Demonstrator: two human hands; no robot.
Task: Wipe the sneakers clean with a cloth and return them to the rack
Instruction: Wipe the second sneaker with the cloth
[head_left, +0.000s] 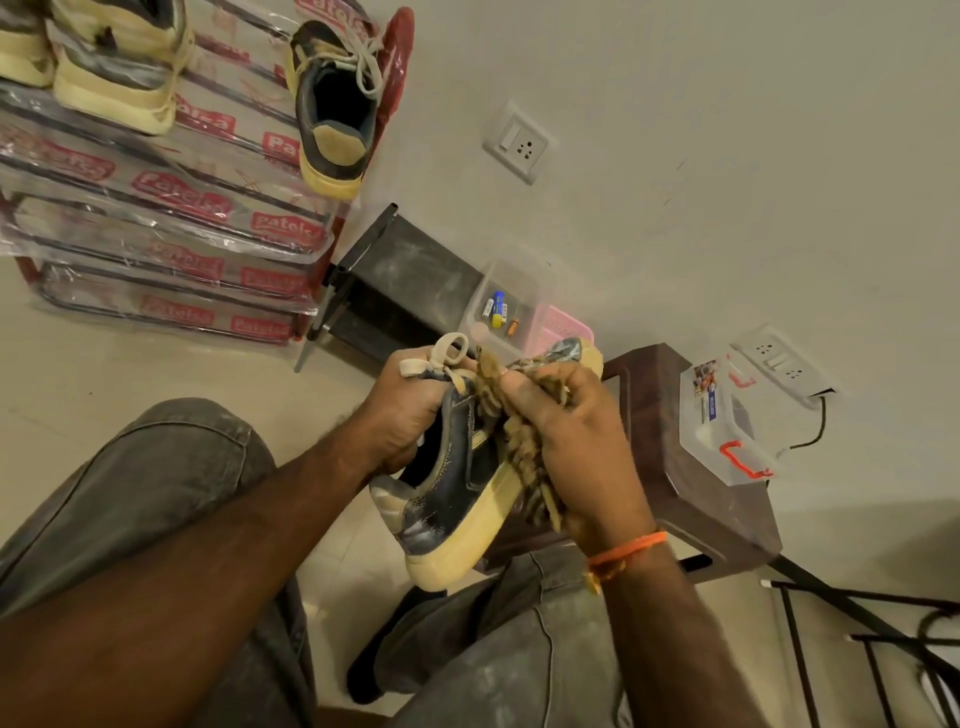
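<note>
A dark sneaker (457, 488) with a cream sole is held over my lap, sole turned to the right. My left hand (402, 410) grips it at the collar and laces. My right hand (576, 441) holds a tan shaggy cloth (524, 457) against the sneaker's side and sole edge. Its matching sneaker (332, 98) stands on the top shelf of the rack (171, 208), heel toward me. Two other cream-soled shoes (114, 67) sit further left on the same shelf.
The rack's shelves are wrapped in plastic with red labels. A dark box (405, 280) and a clear tub of small items (506, 306) stand by the wall. A brown stool (691, 467) carries a clear box with orange clips (727, 426). A black metal frame (872, 639) stands at lower right.
</note>
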